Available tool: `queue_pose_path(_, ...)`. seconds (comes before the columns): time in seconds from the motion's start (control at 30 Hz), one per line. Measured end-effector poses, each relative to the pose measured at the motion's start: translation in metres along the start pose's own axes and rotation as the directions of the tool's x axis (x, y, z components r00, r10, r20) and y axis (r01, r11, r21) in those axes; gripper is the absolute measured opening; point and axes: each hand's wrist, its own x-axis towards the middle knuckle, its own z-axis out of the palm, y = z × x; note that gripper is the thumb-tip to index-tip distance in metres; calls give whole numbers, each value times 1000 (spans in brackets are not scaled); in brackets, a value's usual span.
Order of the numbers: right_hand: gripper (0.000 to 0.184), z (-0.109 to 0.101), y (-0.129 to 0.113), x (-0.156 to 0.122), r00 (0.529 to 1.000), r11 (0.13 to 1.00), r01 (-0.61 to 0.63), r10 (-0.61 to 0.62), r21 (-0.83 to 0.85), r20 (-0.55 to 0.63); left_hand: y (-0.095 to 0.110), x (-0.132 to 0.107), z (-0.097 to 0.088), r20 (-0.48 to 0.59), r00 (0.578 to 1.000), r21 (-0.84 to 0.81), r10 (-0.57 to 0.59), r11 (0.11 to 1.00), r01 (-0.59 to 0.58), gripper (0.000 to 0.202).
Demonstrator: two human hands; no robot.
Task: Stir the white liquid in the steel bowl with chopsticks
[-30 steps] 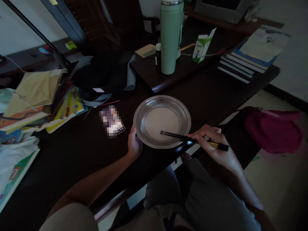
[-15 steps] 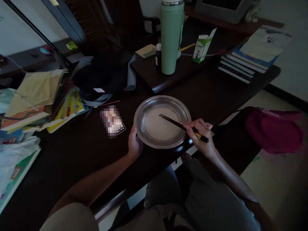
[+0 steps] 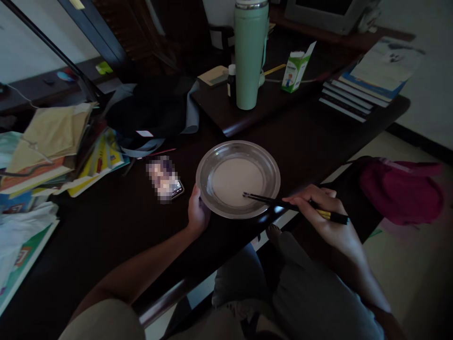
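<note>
A round steel plate filled with a pale, milky liquid sits near the front edge of a dark wooden desk. My left hand grips the plate's near-left rim. My right hand holds a pair of dark chopsticks with a yellow band near the back end. Their tips rest in the liquid at the plate's near-right part. The hand itself hovers past the desk's edge, to the right of the plate.
A phone lies left of the plate. A green thermos, a small dark bottle and a carton stand on a raised shelf behind. Stacked books lie far right, piled papers left, a magenta bag right.
My right hand drew back to the right and toward me, and the chopstick tips slid from the plate's middle to its near-right part. The left hand stayed on the rim.
</note>
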Motion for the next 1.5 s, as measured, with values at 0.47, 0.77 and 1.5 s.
queue_pose_path(0.47,28,69,25,26,996,997,78,-77,23,-35,0,-1,0,-3,1000,-10,-13,1000,13,39)
queue_pose_path(0.77,29,43,23,22,979,993,46,-67,-111,-193,4,-2,-4,13,1000,-16,-14,1000,14,38)
queue_pose_path(1.5,28,59,19,24,993,993,115,-115,35,-20,8,-4,-5,-12,1000,-17,-19,1000,19,41)
